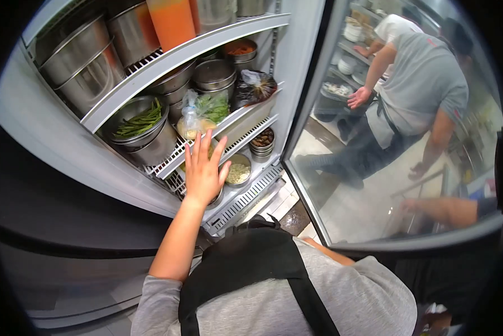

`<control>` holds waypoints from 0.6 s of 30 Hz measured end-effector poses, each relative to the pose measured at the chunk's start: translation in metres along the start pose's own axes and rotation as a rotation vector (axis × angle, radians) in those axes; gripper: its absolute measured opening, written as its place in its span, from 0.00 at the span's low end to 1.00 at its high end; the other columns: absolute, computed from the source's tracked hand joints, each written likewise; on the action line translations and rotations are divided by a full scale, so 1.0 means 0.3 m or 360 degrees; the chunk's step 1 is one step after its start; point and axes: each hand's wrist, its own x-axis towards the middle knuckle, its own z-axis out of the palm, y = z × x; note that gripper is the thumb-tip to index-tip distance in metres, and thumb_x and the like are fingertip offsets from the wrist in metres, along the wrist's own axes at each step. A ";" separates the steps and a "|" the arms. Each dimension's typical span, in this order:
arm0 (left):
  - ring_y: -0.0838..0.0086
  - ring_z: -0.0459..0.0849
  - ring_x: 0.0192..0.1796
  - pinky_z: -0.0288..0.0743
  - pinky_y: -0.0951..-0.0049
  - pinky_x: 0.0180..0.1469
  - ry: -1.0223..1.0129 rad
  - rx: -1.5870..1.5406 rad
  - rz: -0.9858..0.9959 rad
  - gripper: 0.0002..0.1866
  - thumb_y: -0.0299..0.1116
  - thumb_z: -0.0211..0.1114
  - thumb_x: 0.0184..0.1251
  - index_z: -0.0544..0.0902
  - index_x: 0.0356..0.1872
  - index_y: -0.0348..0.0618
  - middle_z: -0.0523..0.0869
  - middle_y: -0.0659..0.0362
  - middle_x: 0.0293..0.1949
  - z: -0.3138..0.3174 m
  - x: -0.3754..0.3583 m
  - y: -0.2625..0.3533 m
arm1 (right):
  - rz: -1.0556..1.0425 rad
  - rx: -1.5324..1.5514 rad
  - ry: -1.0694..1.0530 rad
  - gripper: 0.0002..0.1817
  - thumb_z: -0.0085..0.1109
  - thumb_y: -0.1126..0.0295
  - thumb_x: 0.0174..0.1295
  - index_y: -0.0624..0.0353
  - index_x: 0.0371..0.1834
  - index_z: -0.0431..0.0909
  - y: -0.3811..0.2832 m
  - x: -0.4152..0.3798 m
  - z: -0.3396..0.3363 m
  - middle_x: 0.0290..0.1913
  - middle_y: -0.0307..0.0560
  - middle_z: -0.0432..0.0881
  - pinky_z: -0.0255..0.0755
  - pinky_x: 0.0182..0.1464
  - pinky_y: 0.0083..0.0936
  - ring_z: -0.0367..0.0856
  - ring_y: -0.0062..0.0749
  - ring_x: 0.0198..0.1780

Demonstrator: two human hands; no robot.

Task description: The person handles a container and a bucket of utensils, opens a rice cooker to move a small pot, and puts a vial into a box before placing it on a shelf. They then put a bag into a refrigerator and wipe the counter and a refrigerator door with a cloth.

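Observation:
My left hand [204, 171] is raised in front of the lower shelves of an open refrigerator, fingers spread and holding nothing. Its fingertips overlap the shelf edge just below a clear plastic bag with pale yellow contents [193, 124]. Beside that bag lies a bag of green leafy vegetables [213, 107]. A metal bowl of green beans [139, 120] stands to the left on the same shelf. Lower down, right of my fingers, is a round container of chopped pale pieces [239, 169]. My right forearm [330, 252] shows at my side; the right hand is hidden.
Metal pots [86, 61] and an orange-filled container [172, 25] occupy the upper shelf. A dark knotted bag [255, 89] sits at the shelf's right end. The glass door [346, 207] stands swung out on the right, with a person in a grey shirt [425, 78] showing in it.

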 end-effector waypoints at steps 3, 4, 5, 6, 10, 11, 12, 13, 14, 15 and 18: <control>0.48 0.58 0.73 0.51 0.43 0.72 -0.0135 -0.0236 0.0023 0.34 0.39 0.70 0.55 0.71 0.66 0.56 0.61 0.50 0.71 0.020 -0.173 0.032 | 0.0823 0.0536 0.0245 0.21 0.63 0.61 0.60 0.61 0.53 0.76 0.018 -0.601 -0.218 0.45 0.52 0.80 0.74 0.36 0.47 0.77 0.50 0.39; 0.49 0.58 0.72 0.52 0.42 0.71 -0.0227 -0.0267 0.0010 0.34 0.38 0.69 0.57 0.70 0.67 0.56 0.61 0.50 0.71 0.018 -0.237 0.048 | 0.0979 0.1115 0.0604 0.22 0.58 0.69 0.62 0.56 0.60 0.71 0.251 -0.532 -0.208 0.49 0.52 0.79 0.75 0.42 0.44 0.78 0.49 0.44; 0.49 0.58 0.72 0.52 0.42 0.71 -0.0300 -0.0298 -0.0005 0.33 0.38 0.69 0.57 0.70 0.66 0.56 0.61 0.50 0.71 0.015 -0.298 0.063 | 0.0882 0.1317 0.1228 0.23 0.51 0.77 0.63 0.56 0.63 0.68 0.306 -0.575 -0.274 0.54 0.52 0.77 0.72 0.53 0.36 0.77 0.44 0.51; 0.49 0.58 0.72 0.53 0.42 0.70 -0.0375 -0.0327 -0.0023 0.33 0.38 0.69 0.57 0.70 0.66 0.56 0.60 0.50 0.71 0.014 -0.362 0.074 | 0.0667 0.1195 0.1391 0.22 0.50 0.77 0.63 0.58 0.62 0.69 0.293 -0.651 -0.355 0.54 0.52 0.78 0.71 0.54 0.34 0.76 0.43 0.52; 0.48 0.58 0.73 0.52 0.43 0.71 -0.0809 -0.0472 -0.0069 0.31 0.41 0.68 0.59 0.71 0.64 0.56 0.60 0.47 0.71 0.062 -0.647 0.111 | -0.0196 0.0650 0.1270 0.18 0.47 0.79 0.65 0.66 0.58 0.73 0.041 -0.951 -0.575 0.55 0.53 0.79 0.64 0.61 0.26 0.75 0.40 0.58; 0.50 0.58 0.73 0.55 0.45 0.70 -0.0901 -0.0429 -0.0041 0.30 0.42 0.69 0.58 0.72 0.63 0.55 0.61 0.48 0.70 0.064 -0.707 0.136 | -0.0234 0.0793 0.1231 0.17 0.47 0.79 0.65 0.67 0.57 0.73 0.072 -0.931 -0.573 0.54 0.54 0.79 0.65 0.61 0.27 0.75 0.41 0.58; 0.50 0.58 0.73 0.55 0.45 0.70 -0.0868 -0.0435 -0.0053 0.30 0.42 0.69 0.58 0.72 0.63 0.55 0.61 0.48 0.70 0.065 -0.763 0.155 | -0.0173 0.0771 0.1189 0.18 0.45 0.79 0.64 0.67 0.57 0.74 0.100 -0.914 -0.571 0.57 0.54 0.78 0.64 0.62 0.28 0.75 0.43 0.59; 0.50 0.59 0.72 0.57 0.47 0.70 -0.0956 -0.0573 -0.0036 0.30 0.43 0.68 0.59 0.72 0.64 0.56 0.62 0.48 0.70 0.064 -0.813 0.175 | -0.0263 0.0692 0.1338 0.17 0.45 0.80 0.63 0.67 0.55 0.75 0.165 -0.866 -0.535 0.54 0.56 0.80 0.67 0.60 0.30 0.77 0.44 0.57; 0.51 0.60 0.72 0.58 0.49 0.70 -0.1037 -0.0714 -0.0020 0.30 0.43 0.68 0.59 0.72 0.64 0.56 0.63 0.48 0.69 0.064 -0.852 0.199 | -0.0361 0.0607 0.1485 0.17 0.45 0.81 0.61 0.68 0.52 0.77 0.224 -0.817 -0.526 0.51 0.58 0.81 0.69 0.57 0.32 0.79 0.45 0.54; 0.51 0.60 0.72 0.58 0.49 0.70 -0.0991 -0.0721 -0.0046 0.30 0.43 0.68 0.59 0.72 0.64 0.56 0.63 0.48 0.69 0.065 -0.882 0.227 | -0.0229 0.0439 0.1357 0.18 0.43 0.82 0.60 0.68 0.52 0.76 0.165 -0.880 -0.553 0.49 0.57 0.82 0.70 0.56 0.33 0.79 0.45 0.52; 0.52 0.66 0.69 0.63 0.55 0.68 -0.1122 -0.1013 -0.0184 0.28 0.45 0.66 0.62 0.73 0.63 0.54 0.67 0.48 0.67 0.099 -0.967 0.329 | -0.0261 0.0028 0.1209 0.19 0.46 0.82 0.52 0.68 0.47 0.79 0.023 -1.038 -0.492 0.39 0.68 0.83 0.75 0.44 0.38 0.84 0.52 0.45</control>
